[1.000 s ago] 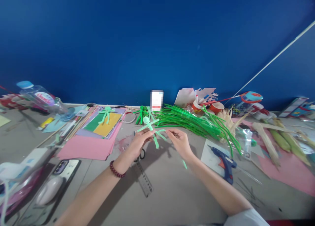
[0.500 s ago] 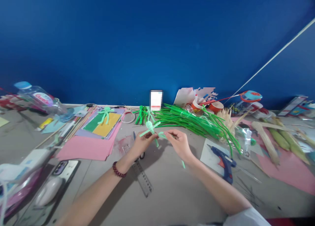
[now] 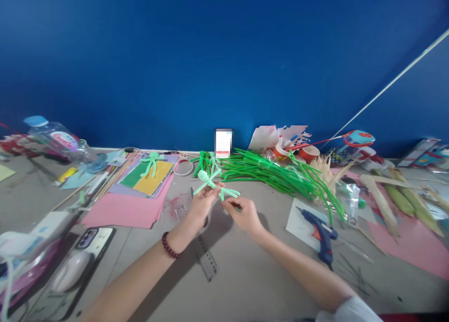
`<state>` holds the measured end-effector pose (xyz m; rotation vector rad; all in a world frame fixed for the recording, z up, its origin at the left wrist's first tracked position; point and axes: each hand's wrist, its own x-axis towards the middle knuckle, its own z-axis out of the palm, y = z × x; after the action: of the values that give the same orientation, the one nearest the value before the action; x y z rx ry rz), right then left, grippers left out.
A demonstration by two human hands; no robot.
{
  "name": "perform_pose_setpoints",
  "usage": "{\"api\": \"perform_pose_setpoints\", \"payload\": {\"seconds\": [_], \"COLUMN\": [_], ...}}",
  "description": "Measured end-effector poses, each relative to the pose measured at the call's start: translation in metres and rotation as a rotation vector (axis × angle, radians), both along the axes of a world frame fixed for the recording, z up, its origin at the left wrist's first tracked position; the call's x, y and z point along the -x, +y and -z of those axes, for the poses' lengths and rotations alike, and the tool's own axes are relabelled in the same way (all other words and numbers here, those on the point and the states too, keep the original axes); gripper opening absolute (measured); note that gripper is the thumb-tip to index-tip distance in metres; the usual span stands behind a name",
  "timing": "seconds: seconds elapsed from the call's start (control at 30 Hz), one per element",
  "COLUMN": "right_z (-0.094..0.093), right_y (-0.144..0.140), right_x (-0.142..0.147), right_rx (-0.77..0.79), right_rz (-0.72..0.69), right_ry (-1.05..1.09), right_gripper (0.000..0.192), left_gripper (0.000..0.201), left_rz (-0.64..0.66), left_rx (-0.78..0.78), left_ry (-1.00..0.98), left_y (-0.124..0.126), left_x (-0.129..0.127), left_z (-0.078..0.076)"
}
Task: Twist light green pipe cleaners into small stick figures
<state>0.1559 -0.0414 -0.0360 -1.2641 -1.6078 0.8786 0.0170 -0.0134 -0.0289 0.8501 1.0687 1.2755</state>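
Note:
My left hand [image 3: 201, 205], with a dark red bead bracelet on its wrist, holds a small light-green pipe-cleaner figure [image 3: 210, 181] with a round head and thin limbs, just above the grey table [image 3: 245, 275]. My right hand [image 3: 243, 214] is beside it and pinches one lower limb of the same figure between thumb and fingers. A pile of bright green pipe cleaners [image 3: 277, 174] lies just beyond the hands. Dark green figures [image 3: 204, 162] stand behind, and another pale figure [image 3: 151, 162] lies on coloured paper.
A clear ruler [image 3: 206, 259] and scissors lie under my hands. A blue glue gun [image 3: 321, 228] rests on white paper at right, with corn husks [image 3: 396, 195] beyond. Pink and coloured paper sheets [image 3: 133, 200], a phone [image 3: 89, 237], a mouse and a water bottle [image 3: 59, 137] are at left.
Both hands shifted slightly left and nearer together. The figure tilted, its head now further left, and my right hand dropped lower onto one limb.

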Motion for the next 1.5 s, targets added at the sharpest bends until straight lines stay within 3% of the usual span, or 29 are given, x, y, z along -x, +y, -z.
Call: {"api": "perform_pose_setpoints", "payload": {"seconds": [0.2,0.3,0.5,0.57,0.73,0.83,1.0,1.07,1.23,1.37,1.5], "right_z": [0.009,0.008,-0.003,-0.004,-0.002,-0.004,-0.007,-0.008,-0.013,-0.017,-0.016], "right_y": [0.017,0.025,0.035,0.038,0.041,0.037,0.028,0.027,0.029,0.029,0.027], "right_x": [-0.013,-0.022,-0.032,-0.035,-0.04,-0.038,-0.031,-0.03,-0.032,-0.031,-0.029], "right_rx": [0.074,0.023,0.086,0.086,0.006,-0.103,-0.242,-0.252,-0.126,-0.023,-0.009], "right_rz": [0.04,0.02,0.065,0.068,0.064,0.07,0.087,0.103,0.168,0.159,0.139], "right_ry": [0.011,0.017,0.009,0.008,-0.029,-0.092,-0.19,-0.169,-0.042,0.011,0.0], "right_gripper": [0.024,0.017,0.017,0.016,0.013,0.013,0.015,0.014,0.015,0.014,0.014], "left_gripper": [0.029,0.029,0.03,0.026,0.011,0.013,0.008,0.005,0.029,0.039,0.031], "left_rz": [0.159,0.176,0.197,0.22,0.211,0.177,0.082,0.067,0.164,0.173,0.196], "left_rx": [0.053,0.032,-0.021,-0.112,-0.548,-0.641,-0.546,-0.427,-0.056,-0.015,0.033], "left_ry": [-0.147,-0.058,0.238,0.373,0.711,0.816,0.811,0.735,0.415,0.236,0.106], "left_y": [-0.002,-0.003,-0.003,-0.003,-0.005,-0.004,0.001,0.003,0.003,0.002,0.001], "left_x": [0.003,0.003,0.004,0.004,0.005,0.005,0.004,0.004,0.002,0.003,0.003], "left_z": [-0.008,-0.011,-0.008,-0.007,-0.009,-0.004,0.009,0.011,0.004,-0.001,0.003]}}
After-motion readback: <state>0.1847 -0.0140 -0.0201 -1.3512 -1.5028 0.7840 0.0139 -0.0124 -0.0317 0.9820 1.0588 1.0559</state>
